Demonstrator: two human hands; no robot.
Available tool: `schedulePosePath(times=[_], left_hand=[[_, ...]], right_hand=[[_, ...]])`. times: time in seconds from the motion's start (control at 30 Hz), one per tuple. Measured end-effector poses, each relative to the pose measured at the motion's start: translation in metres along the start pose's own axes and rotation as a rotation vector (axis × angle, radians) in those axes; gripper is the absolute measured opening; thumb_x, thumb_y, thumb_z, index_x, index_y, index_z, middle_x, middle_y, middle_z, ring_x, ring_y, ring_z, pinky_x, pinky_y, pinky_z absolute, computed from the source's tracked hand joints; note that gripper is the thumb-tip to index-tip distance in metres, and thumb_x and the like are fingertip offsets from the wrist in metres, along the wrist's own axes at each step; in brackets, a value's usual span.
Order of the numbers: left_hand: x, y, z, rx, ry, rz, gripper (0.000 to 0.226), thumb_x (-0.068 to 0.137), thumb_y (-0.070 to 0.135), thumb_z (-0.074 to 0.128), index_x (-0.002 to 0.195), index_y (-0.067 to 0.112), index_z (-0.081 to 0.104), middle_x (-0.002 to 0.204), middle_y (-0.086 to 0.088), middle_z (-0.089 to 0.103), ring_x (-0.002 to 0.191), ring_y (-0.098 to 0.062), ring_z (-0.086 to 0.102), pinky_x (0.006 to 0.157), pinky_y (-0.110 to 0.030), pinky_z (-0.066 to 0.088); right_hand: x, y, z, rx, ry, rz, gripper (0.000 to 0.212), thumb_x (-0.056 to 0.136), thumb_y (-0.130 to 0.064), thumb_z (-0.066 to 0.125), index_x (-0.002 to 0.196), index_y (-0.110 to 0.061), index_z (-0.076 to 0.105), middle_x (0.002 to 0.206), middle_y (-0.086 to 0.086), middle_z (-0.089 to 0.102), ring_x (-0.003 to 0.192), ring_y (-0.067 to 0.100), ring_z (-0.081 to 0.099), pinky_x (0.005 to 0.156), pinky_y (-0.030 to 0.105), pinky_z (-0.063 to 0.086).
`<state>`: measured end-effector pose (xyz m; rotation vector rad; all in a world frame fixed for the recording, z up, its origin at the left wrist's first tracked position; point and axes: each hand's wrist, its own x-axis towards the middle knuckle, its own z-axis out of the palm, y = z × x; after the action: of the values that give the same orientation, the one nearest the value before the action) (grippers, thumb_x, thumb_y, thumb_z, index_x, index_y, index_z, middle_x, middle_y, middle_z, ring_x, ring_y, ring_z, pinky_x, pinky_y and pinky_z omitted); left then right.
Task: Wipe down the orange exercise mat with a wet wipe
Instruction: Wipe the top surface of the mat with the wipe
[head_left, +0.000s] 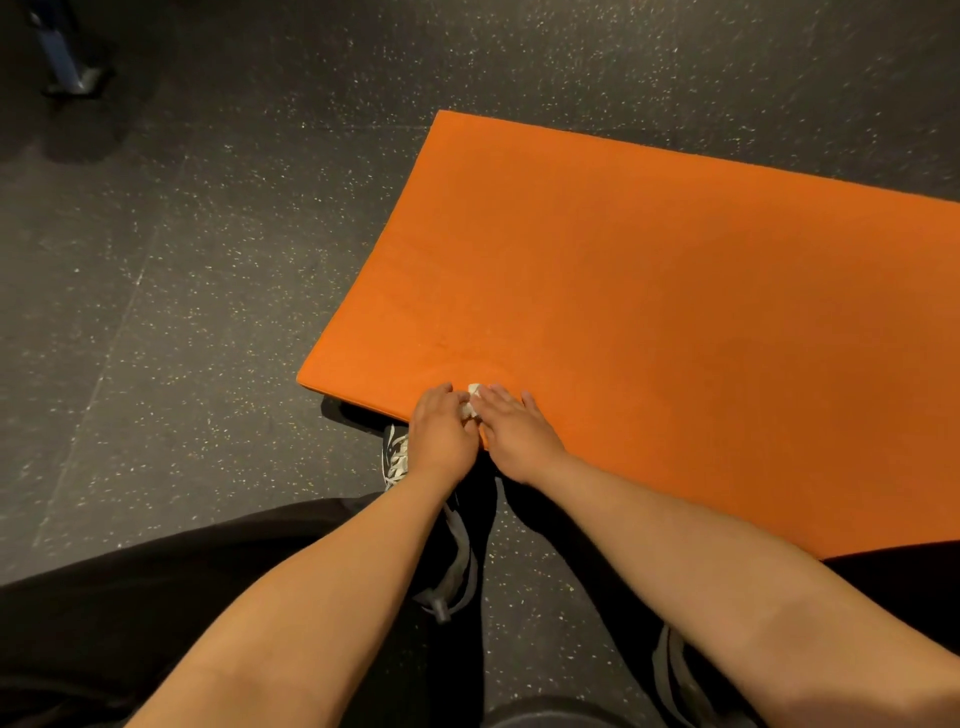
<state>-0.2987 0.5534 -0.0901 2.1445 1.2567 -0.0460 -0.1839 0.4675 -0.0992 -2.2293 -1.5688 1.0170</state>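
While both hands met at the near edge of the orange exercise mat (649, 291), the wet wipe (472, 402) sat bunched between them, white, on the mat just in from its near-left corner. Left hand (441, 431): fingers curled, pinching the wipe's left side, wrist hanging off the mat edge. Right hand (511, 431): fingers nearly straight, slightly spread, lying flat on the mat, with the index side pressing on the wipe and no curl round it. The mat lay flat on a dark speckled floor (182, 312) and ran off frame to the right. A shoe (396, 457) with white laces sat just below the mat's near edge, beside the left wrist. Black trousers (156, 597) were well below the mat, with a grey strap (457, 561) hanging between the forearms. A blurred metal foot (67, 73) stood far left of the mat's far corner.
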Motion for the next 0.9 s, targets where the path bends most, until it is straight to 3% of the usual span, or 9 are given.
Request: schedulePosePath(times=[0.1, 0.2, 0.4, 0.6, 0.7, 0.8, 0.9], left_hand=[[-0.006, 0.002, -0.004, 0.091, -0.116, 0.015, 0.059, 0.094, 0.023, 0.053, 0.152, 0.018, 0.042, 0.165, -0.008, 0.022, 0.153, -0.026, 0.011, 0.125, -0.042, 0.011], [-0.008, 0.004, -0.008, 0.165, -0.183, 0.017, 0.067, 0.094, 0.028, 0.053, 0.156, 0.018, 0.032, 0.168, -0.005, 0.012, 0.155, -0.024, 0.002, 0.125, -0.041, 0.006], [-0.012, 0.001, -0.007, 0.223, -0.163, 0.084, 0.054, 0.098, 0.026, 0.055, 0.149, 0.018, 0.040, 0.167, -0.009, 0.015, 0.154, -0.028, 0.005, 0.124, -0.045, 0.009], [-0.016, 0.000, -0.002, 0.348, -0.086, 0.123, 0.022, 0.099, 0.029, 0.056, 0.121, 0.025, 0.056, 0.165, -0.006, 0.023, 0.153, -0.027, 0.013, 0.121, -0.047, 0.013], [-0.017, 0.004, -0.002, 0.332, -0.071, 0.116, 0.015, 0.100, 0.025, 0.054, 0.114, 0.024, 0.059, 0.164, -0.004, 0.027, 0.153, -0.025, 0.015, 0.121, -0.049, 0.011], [-0.015, 0.007, -0.005, 0.294, -0.078, 0.107, 0.022, 0.099, 0.018, 0.052, 0.118, 0.023, 0.061, 0.163, -0.001, 0.030, 0.153, -0.023, 0.015, 0.122, -0.050, 0.009], [-0.018, 0.009, -0.003, 0.261, -0.084, 0.114, 0.038, 0.097, 0.010, 0.051, 0.134, 0.020, 0.055, 0.158, -0.002, 0.040, 0.153, -0.023, 0.019, 0.123, -0.048, 0.011]], right_hand=[[0.014, 0.009, -0.009, -0.085, 0.022, 0.140, 0.059, 0.107, -0.016, 0.032, 0.162, -0.016, 0.012, 0.170, -0.001, 0.003, 0.156, 0.014, -0.006, 0.125, 0.044, -0.007], [0.019, 0.003, -0.010, -0.100, 0.051, 0.261, 0.066, 0.103, -0.013, 0.035, 0.162, -0.013, 0.006, 0.170, 0.001, -0.006, 0.155, 0.016, -0.013, 0.125, 0.045, -0.008], [0.012, -0.009, 0.010, -0.079, 0.039, 0.107, 0.071, 0.103, -0.014, 0.045, 0.162, -0.012, 0.005, 0.170, 0.002, -0.005, 0.155, 0.016, -0.013, 0.126, 0.043, -0.006], [0.003, -0.002, -0.006, -0.096, 0.030, 0.334, 0.068, 0.104, -0.020, 0.036, 0.161, -0.010, 0.001, 0.170, 0.003, -0.010, 0.155, 0.020, -0.016, 0.126, 0.048, -0.004], [-0.007, -0.012, 0.008, -0.048, 0.046, 0.223, 0.066, 0.105, -0.022, 0.036, 0.161, -0.007, 0.004, 0.170, 0.009, 0.001, 0.156, 0.024, -0.007, 0.127, 0.045, 0.000], [-0.014, -0.011, 0.016, 0.025, 0.056, 0.113, 0.059, 0.109, -0.025, 0.029, 0.163, -0.019, 0.003, 0.170, 0.005, 0.003, 0.156, 0.021, -0.006, 0.126, 0.044, -0.002], [-0.019, 0.004, 0.011, -0.013, 0.031, 0.067, 0.053, 0.111, -0.033, 0.026, 0.162, -0.030, 0.012, 0.170, -0.001, 0.001, 0.156, 0.018, -0.008, 0.126, 0.045, -0.005]])
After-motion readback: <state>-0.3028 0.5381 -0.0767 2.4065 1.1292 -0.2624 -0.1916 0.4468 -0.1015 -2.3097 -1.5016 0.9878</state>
